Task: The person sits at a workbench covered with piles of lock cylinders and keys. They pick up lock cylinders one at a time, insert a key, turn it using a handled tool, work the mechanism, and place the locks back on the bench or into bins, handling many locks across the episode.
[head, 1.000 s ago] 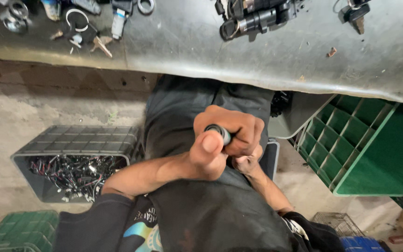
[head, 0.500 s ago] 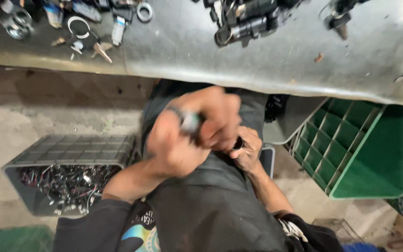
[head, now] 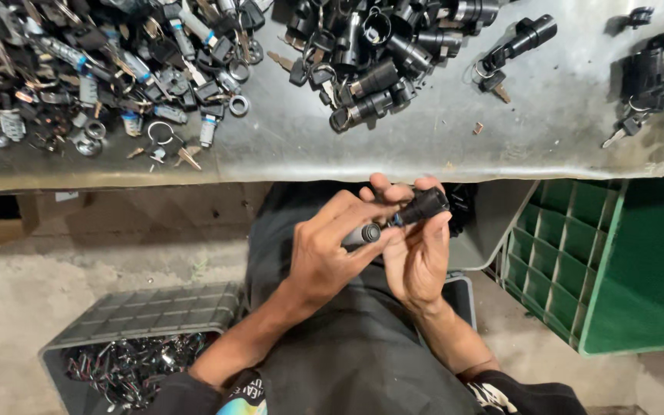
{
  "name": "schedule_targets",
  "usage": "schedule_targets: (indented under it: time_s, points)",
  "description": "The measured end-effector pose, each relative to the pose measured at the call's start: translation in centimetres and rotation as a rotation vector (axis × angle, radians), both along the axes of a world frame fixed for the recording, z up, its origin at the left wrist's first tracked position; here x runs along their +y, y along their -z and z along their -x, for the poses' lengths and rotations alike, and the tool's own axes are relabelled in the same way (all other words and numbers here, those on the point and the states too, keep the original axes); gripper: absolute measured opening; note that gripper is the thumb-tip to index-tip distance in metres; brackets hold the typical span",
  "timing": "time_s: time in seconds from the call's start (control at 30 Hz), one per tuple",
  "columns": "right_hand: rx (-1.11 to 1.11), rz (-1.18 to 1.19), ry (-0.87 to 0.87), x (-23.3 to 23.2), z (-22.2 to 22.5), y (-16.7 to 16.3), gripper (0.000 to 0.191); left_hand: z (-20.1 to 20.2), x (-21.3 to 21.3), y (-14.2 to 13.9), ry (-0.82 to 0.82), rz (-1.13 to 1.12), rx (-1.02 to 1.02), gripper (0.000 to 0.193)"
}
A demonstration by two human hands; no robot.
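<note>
While both hands meet over the lap just below the table (head: 424, 157) edge, each grips its own part: the left hand (head: 324, 257) pinches a small silver-grey cylinder (head: 363, 234) between thumb and fingers, and the right hand (head: 416, 250) clasps a black barrel (head: 423, 206) at its fingertips. Cylinder and barrel sit end to end, very close; whether they touch cannot be told. Both parts are below the table edge, near its middle, above the person's dark clothing.

On the table, at its far left, lies a heap of keys and rings (head: 94, 69), with a loose key ring (head: 159, 132) near the front edge. At the table's middle is a pile of black lock barrels (head: 370, 54); another black barrel with a key (head: 520, 42) lies right of that pile, and more black parts (head: 659, 77) sit at the table's right end. Below the table to the left, on the floor, stands a grey crate (head: 136, 311) holding metal pieces. Below the table's right end stands a green crate (head: 601, 261) with dividers
</note>
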State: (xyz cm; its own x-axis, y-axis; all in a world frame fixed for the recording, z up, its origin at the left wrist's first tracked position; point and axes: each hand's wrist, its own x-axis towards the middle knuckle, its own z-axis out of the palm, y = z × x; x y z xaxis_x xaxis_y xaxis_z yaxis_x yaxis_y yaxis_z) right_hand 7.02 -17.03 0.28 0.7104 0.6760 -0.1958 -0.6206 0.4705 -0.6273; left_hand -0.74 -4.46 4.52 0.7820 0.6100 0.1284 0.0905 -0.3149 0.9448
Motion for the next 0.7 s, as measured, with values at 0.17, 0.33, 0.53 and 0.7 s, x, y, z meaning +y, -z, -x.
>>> schedule_targets:
  time_s: [0.17,0.33,0.53,0.7]
  points:
    - [0.028,-0.083,0.072,0.0,-0.4,-0.6,0.044,0.1,-0.4,0.7,0.037,0.065,-0.011,0.021]
    - [0.041,-0.047,0.111,-0.3,-0.9,-0.2,0.046,0.5,0.9,0.0,0.074,0.275,-0.064,0.016]
    - [-0.016,-0.026,0.124,0.7,-1.3,0.4,0.044,3.7,6.6,-1.2,-0.174,0.250,-0.166,0.011]
    - [-0.254,0.039,0.199,0.8,-1.0,0.7,0.039,5.4,15.3,-3.3,-0.519,-0.307,-0.054,0.018]
